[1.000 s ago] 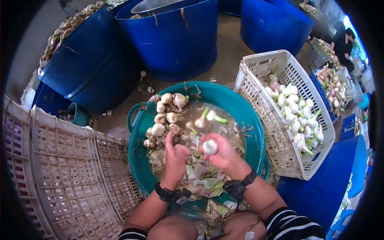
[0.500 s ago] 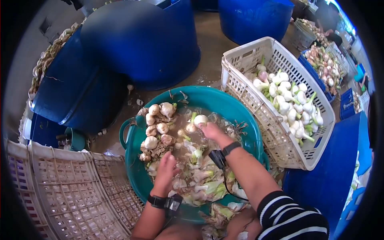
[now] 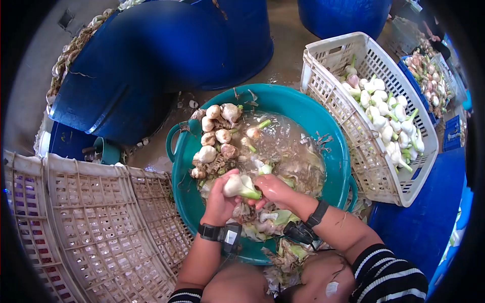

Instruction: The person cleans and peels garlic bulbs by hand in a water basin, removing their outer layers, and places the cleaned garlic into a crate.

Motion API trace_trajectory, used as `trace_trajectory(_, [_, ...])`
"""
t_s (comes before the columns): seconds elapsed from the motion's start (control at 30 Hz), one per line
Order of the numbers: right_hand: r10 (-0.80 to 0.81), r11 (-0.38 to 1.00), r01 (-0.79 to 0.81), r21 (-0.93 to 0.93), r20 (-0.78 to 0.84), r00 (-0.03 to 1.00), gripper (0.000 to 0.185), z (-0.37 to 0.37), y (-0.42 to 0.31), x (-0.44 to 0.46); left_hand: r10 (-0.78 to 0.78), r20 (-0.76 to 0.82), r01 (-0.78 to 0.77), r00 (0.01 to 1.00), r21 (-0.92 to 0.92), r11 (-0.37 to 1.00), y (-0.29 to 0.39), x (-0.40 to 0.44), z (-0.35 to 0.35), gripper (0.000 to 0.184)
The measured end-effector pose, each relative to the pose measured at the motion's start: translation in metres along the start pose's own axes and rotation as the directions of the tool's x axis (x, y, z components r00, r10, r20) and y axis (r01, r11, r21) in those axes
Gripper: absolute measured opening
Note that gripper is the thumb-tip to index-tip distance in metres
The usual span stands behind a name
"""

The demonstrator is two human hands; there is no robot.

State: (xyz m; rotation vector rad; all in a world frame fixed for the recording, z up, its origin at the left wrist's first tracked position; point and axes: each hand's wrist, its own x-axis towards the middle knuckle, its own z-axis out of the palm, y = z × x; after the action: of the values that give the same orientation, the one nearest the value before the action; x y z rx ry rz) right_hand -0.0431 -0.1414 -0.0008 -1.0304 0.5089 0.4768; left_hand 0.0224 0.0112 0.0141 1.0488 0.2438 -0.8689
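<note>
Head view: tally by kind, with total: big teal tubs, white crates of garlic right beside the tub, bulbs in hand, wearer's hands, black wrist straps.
Big teal tub: 1
White crate: 1
Garlic bulb in hand: 1
Hands, left and right: 2
Black wrist straps: 2
Total: 7

Tally: one round teal plastic tub [image 3: 335, 151]. Bare hands, two: one left hand [image 3: 218, 202], one right hand [image 3: 273, 190]. Between them, one white garlic bulb with green stem [image 3: 241, 186]. Brownish unpeeled garlic bulbs [image 3: 223, 136] heaped inside the left rim: roughly nine, some overlapping. Upright white slatted plastic crate [image 3: 353, 121] at right: one. Pale green-stemmed garlic bulbs [image 3: 380, 110] in it: over twenty, overlap prevents exact count. Large blue plastic barrels [image 3: 237, 55]: at least three. Black wrist straps [image 3: 317, 213]: two.
</note>
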Motion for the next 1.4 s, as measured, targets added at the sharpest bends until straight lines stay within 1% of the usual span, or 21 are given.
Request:
trace_trajectory(0.03, [-0.003, 1.000, 0.003, 0.003, -0.006, 1.000, 0.039, -0.002, 0.004, 0.002, -0.003, 0.005, 0.003, 1.000, 0.003, 1.000, 0.003, 0.000, 0.003, 0.035])
trace_trajectory(0.1, [-0.463, 0.739, 0.419, -0.527, 0.054, 0.885, 0.036, -0.008, 0.018, 0.007, 0.030, 0.012, -0.032, 0.999, 0.364, 0.931, 0.011, -0.001, 0.010, 0.044])
trace_trajectory(0.17, [-0.463, 0.573, 0.332, -0.749, 0.039, 0.886, 0.034, -0.006, 0.010, -0.004, -0.084, 0.038, 0.044, 0.996, 0.600, 0.799, 0.010, 0.008, -0.002, 0.044])
trace_trajectory(0.3, [-0.465, 0.747, 0.285, -0.601, -0.166, 0.869, 0.028, -0.024, 0.015, 0.012, 0.326, 0.345, -0.460, 0.880, 0.789, 0.408, -0.007, -0.001, 0.008, 0.054])
trace_trajectory(0.37, [0.029, 0.994, -0.012, 0.112, -0.149, 0.988, 0.024, -0.030, 0.002, 0.014, 0.370, 0.566, -0.630, 0.737, 0.773, 0.073, -0.008, -0.006, 0.009, 0.052])
trace_trajectory(0.4, [0.075, 0.995, -0.064, 0.082, -0.139, 0.987, 0.023, -0.034, -0.002, 0.009, 0.355, 0.649, -0.646, 0.673, 0.750, -0.144, -0.005, -0.008, 0.010, 0.048])
trace_trajectory(0.5, [-0.094, 0.978, 0.123, 0.168, -0.174, 0.980, 0.022, -0.023, -0.011, 0.000, 0.383, 0.638, -0.703, 0.668, 0.710, 0.043, -0.005, -0.004, 0.009, 0.043])
trace_trajectory(0.57, [-0.091, 0.982, 0.112, 0.150, -0.142, 0.986, 0.023, -0.021, -0.020, -0.013, 0.397, 0.672, -0.707, 0.625, 0.703, -0.079, 0.007, -0.013, 0.028, 0.039])
trace_trajectory(0.63, [-0.081, 0.987, 0.095, 0.126, -0.111, 0.990, 0.024, -0.023, -0.018, -0.017, 0.176, 0.751, -0.604, 0.636, 0.627, -0.492, 0.014, -0.016, 0.038, 0.033])
trace_trajectory(0.7, [-0.150, 0.957, 0.171, 0.234, -0.103, 0.983, 0.025, -0.025, -0.010, -0.016, 0.193, 0.756, -0.624, 0.625, 0.633, -0.458, 0.008, -0.014, 0.036, 0.023])
trace_trajectory(0.77, [-0.273, 0.916, 0.288, 0.280, -0.089, 0.958, 0.025, -0.018, -0.006, -0.026, 0.460, 0.428, -0.609, 0.778, 0.693, 0.385, -0.008, -0.008, 0.024, 0.016])
trace_trajectory(0.8, [-0.392, 0.856, 0.396, 0.333, -0.082, 0.916, 0.025, -0.013, -0.004, -0.031, 0.532, 0.336, -0.618, 0.777, 0.564, 0.548, -0.016, 0.006, 0.004, 0.023])
trace_trajectory(0.83, [-0.397, 0.853, 0.397, 0.337, -0.073, 0.915, 0.025, -0.013, 0.000, -0.036, 0.289, 0.024, -0.290, 0.957, 0.083, 0.953, -0.015, 0.006, 0.001, 0.016])
trace_trajectory(0.87, [-0.561, 0.814, 0.560, -0.156, 0.040, 0.827, 0.026, -0.016, 0.004, -0.043, 0.157, 0.029, -0.152, 0.987, -0.136, 0.979, -0.012, 0.009, -0.005, 0.018])
trace_trajectory(0.9, [-0.638, 0.518, 0.628, -0.581, 0.228, 0.736, 0.028, -0.020, 0.004, -0.049, 0.030, 0.061, -0.006, 0.998, -0.349, 0.937, -0.008, 0.011, -0.012, 0.024])
trace_trajectory(0.97, [-0.597, 0.778, 0.581, -0.238, 0.006, 0.802, 0.028, -0.020, -0.012, -0.077, -0.102, -0.154, 0.004, 0.983, -0.537, 0.844, -0.006, 0.019, -0.028, 0.040])
trace_trajectory(1.07, [-0.687, 0.700, 0.706, 0.105, -0.169, 0.707, 0.024, -0.044, -0.037, -0.080, -0.124, 0.067, 0.140, 0.990, -0.571, 0.809, -0.005, 0.013, -0.036, 0.036])
trace_trajectory(1.23, [-0.618, 0.503, 0.526, 0.686, -0.140, 0.773, 0.026, -0.070, -0.039, -0.067, -0.125, -0.263, -0.016, 0.957, -0.474, 0.880, 0.005, 0.014, -0.012, 0.023])
trace_trajectory(1.3, [-0.504, 0.527, 0.510, 0.680, -0.233, 0.832, 0.025, -0.077, -0.029, -0.052, -0.131, -0.221, 0.016, 0.966, -0.458, 0.889, 0.003, 0.013, -0.033, 0.022])
trace_trajectory(1.37, [-0.504, 0.838, 0.467, -0.281, -0.070, 0.861, 0.027, -0.077, -0.018, -0.032, -0.232, -0.259, 0.093, 0.938, -0.456, 0.885, 0.001, 0.012, -0.037, 0.022])
trace_trajectory(1.4, [-0.577, 0.469, 0.328, -0.820, -0.004, 0.817, 0.028, -0.063, -0.014, -0.036, -0.232, -0.265, 0.095, 0.936, -0.445, 0.890, -0.003, 0.013, -0.035, 0.022])
